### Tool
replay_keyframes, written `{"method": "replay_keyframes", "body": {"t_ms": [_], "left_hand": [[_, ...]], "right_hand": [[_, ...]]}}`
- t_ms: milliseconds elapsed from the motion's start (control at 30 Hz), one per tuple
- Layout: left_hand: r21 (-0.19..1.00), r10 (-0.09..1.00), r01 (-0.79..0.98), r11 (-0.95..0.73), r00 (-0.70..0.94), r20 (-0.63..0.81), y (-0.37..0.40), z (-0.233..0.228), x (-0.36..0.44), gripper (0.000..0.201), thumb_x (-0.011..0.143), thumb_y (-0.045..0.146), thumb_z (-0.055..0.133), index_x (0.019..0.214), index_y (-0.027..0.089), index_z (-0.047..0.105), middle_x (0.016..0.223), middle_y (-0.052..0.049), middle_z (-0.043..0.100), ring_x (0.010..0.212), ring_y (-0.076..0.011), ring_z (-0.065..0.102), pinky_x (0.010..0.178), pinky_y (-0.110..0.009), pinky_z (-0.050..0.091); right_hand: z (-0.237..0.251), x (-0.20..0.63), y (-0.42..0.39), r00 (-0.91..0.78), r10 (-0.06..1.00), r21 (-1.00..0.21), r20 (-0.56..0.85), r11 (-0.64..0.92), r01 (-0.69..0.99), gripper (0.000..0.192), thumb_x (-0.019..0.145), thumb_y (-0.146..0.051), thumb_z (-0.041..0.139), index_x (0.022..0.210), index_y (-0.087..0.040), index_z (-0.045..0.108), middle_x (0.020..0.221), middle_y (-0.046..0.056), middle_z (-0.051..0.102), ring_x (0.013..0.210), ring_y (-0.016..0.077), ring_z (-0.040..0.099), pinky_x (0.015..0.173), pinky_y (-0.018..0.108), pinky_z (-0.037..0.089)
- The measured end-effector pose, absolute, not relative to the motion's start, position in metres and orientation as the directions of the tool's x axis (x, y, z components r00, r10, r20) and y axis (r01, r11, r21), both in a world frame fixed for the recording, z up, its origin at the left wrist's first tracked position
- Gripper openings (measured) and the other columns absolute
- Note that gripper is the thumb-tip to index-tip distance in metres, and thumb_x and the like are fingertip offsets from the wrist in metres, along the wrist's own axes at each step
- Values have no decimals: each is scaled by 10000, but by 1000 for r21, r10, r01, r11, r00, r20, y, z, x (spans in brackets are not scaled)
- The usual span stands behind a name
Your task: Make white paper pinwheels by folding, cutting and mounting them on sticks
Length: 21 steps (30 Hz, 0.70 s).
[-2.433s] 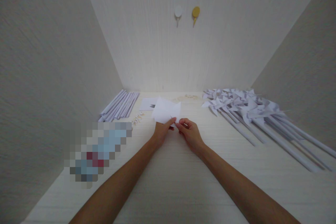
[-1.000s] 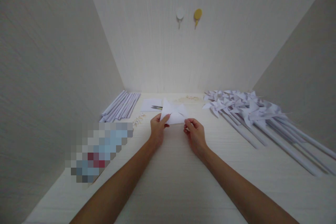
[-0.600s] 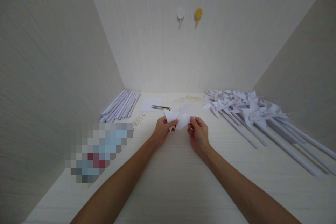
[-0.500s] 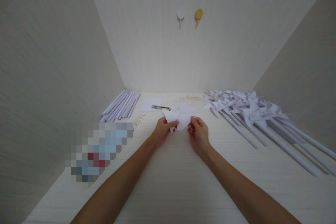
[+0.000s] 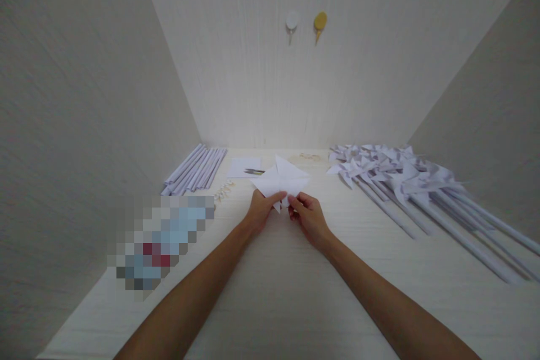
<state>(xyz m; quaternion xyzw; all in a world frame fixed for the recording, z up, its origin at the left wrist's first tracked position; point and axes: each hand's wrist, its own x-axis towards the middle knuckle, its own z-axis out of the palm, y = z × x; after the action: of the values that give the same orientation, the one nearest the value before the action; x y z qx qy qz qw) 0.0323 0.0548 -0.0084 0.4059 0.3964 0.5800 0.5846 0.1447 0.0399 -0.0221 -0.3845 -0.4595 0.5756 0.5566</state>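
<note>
Between my hands is a white paper sheet [image 5: 282, 175] with cut, pointed flaps, held up above the table. My left hand [image 5: 262, 209] pinches its lower left part, the thumb lying on top of the paper. At the lower right, the fingertips of my right hand [image 5: 307, 212] close on a flap near the left thumb. Just behind the paper lie dark-bladed thread snips [image 5: 254, 171], partly covered by it. They rest across a flat square of white paper [image 5: 242, 165].
Rolled paper sticks [image 5: 196, 170] lie at the back left. Finished paper pinwheels on sticks [image 5: 392, 171] are heaped on the right. Small pale pieces [image 5: 223, 191] lie left of my hands, more [image 5: 310, 156] at the back. A blurred-out object [image 5: 169, 242] is at left. Two hooks [image 5: 320, 21] are on the wall.
My right hand has moved left and inward, close to the left thumb, bringing a flap with it. The paper has turned and now spreads more openly, covering part of the snips.
</note>
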Motion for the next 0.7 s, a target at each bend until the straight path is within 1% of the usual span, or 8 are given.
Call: {"method": "replay_keyframes", "body": {"t_ms": [100, 267, 500, 600, 700], "left_hand": [[937, 1000, -348, -19, -11, 16, 55, -10, 32, 206, 506, 226, 703, 640, 123, 584, 546, 19, 592, 459, -96, 502, 454, -231, 389], [924, 998, -380, -49, -49, 33, 55, -11, 33, 239, 502, 202, 709, 695, 130, 587, 575, 24, 602, 483, -101, 520, 465, -229, 403], [924, 999, -380, -35, -19, 31, 51, -5, 34, 187, 523, 212, 696, 634, 128, 572, 527, 28, 592, 457, -105, 523, 465, -237, 408], [917, 1000, -398, -25, -16, 21, 52, -5, 34, 188, 525, 213, 694, 644, 132, 573, 535, 30, 597, 459, -108, 528, 464, -240, 409], [909, 999, -416, -41, -29, 32, 53, -6, 34, 199, 514, 204, 701, 652, 134, 577, 544, 38, 593, 459, -93, 515, 458, -225, 396]], "right_hand": [[-24, 145, 41, -98, 992, -963, 78, 50, -265, 258, 650, -369, 627, 537, -166, 515, 439, -49, 481, 407, 68, 417, 407, 208, 295], [-21, 145, 40, -115, 992, -967, 57, 26, -254, 234, 615, -344, 649, 533, -163, 526, 425, -50, 477, 396, 67, 398, 406, 215, 284], [-18, 146, 38, -112, 994, -953, 17, -18, -303, 254, 631, -374, 613, 522, -160, 528, 460, -36, 492, 411, 71, 418, 406, 214, 292], [-19, 146, 38, -116, 993, -962, 28, -5, -273, 249, 641, -371, 604, 531, -160, 528, 458, -37, 491, 410, 72, 416, 409, 215, 292], [-21, 146, 39, -128, 991, -972, 48, 16, -235, 228, 640, -346, 612, 538, -163, 523, 444, -44, 483, 409, 71, 407, 415, 217, 286]]}}
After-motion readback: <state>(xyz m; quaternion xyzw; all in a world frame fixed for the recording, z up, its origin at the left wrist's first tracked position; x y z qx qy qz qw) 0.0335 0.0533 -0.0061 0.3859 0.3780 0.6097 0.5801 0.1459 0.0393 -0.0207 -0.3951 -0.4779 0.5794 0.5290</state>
